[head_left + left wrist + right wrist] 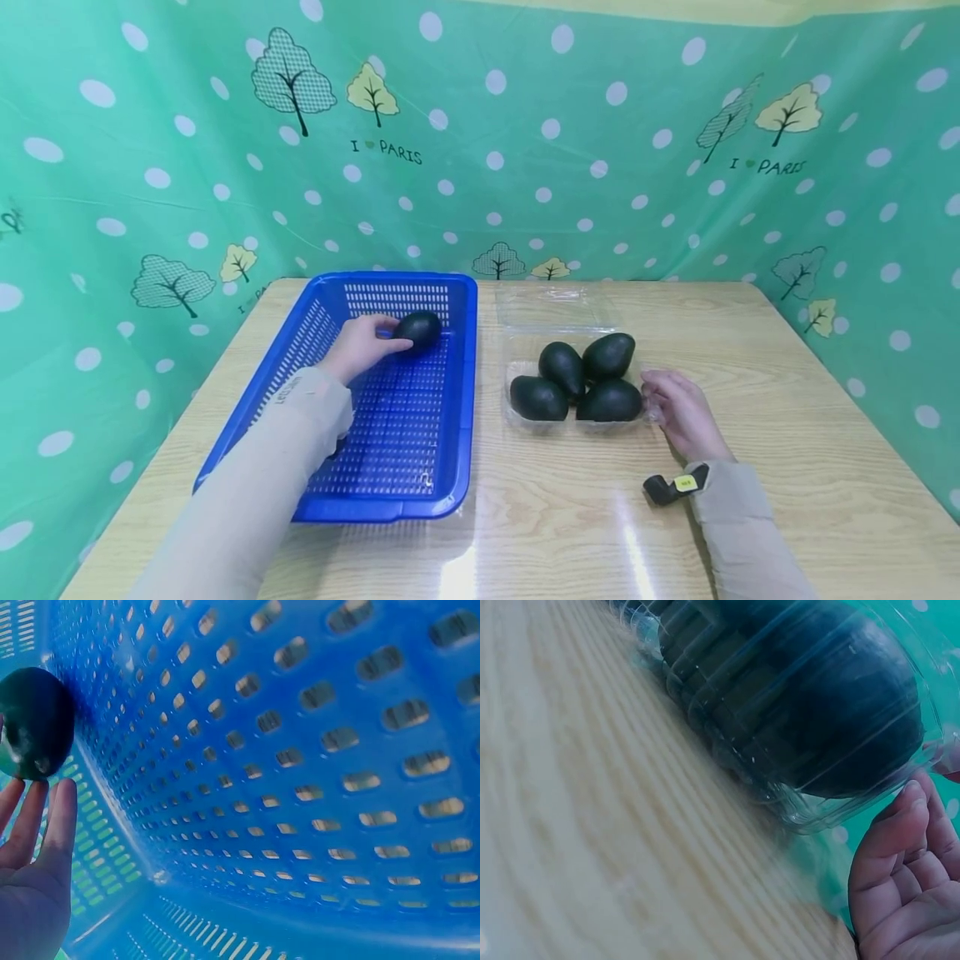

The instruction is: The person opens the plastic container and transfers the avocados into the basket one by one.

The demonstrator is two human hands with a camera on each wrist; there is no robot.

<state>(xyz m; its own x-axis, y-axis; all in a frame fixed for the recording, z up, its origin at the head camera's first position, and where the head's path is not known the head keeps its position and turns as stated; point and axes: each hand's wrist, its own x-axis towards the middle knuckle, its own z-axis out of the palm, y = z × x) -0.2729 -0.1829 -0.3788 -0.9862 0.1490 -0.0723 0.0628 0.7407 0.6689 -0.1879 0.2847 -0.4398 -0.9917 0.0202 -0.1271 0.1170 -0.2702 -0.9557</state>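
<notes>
Four avocados (561,367) boxed, another avocado (420,331) in left hand (363,346)
Fingers (63,817) grip it inside the blue basket (397,417), left edge of the tabletop (735,367); right hand (686,412) just pinches the clear container (523,358).

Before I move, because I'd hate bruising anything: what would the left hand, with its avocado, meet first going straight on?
Probably the blue basket, at its right wall near the far corner; the avocado leads, though depth is unclear.

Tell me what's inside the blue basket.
One dark fruit, held by the left hand. The left sleeve hides part of the basket floor; the dark bit beside it can't be identified.
</notes>
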